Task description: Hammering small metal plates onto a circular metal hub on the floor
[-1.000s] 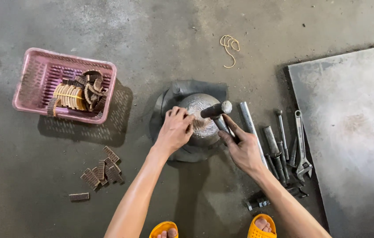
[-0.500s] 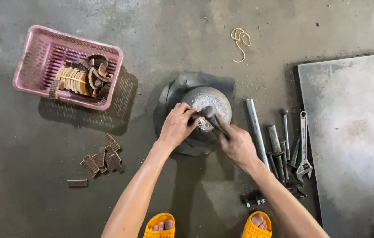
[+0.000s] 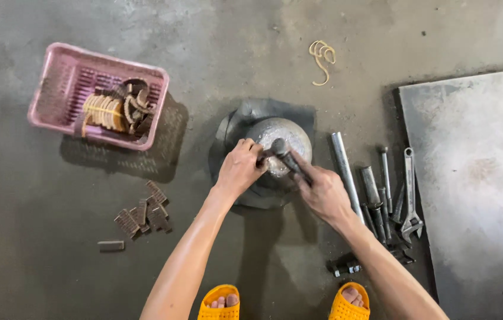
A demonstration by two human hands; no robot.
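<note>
Holding curved brown pieces, pink basket (image 3: 56, 89) sits on concrete floor (image 3: 38, 266), far left of fingers; right hand (image 3: 322, 192) grips hammer (image 3: 290, 159), left hand (image 3: 240, 168) pinches at metal dome (image 3: 293, 133).

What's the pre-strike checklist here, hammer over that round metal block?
1. Grip on hammer: right hand wraps the handle, head over the round metal block. Ok.
2. Left hand clear of the hammer head: fingertips sit right beside it on the block. Not ok.
3. What the left hand pins: hidden by fingers and hammer. Cannot tell.
4. Block seating: rests on a dark pad on the floor. Ok, though its steadiness cannot be judged.
5. Loose tools: pipe and adjustable wrench lie just right of the right forearm, within a wide swing. Not ok.
6. Feet: orange sandals, toes bare, below the work. Not ok.
</note>
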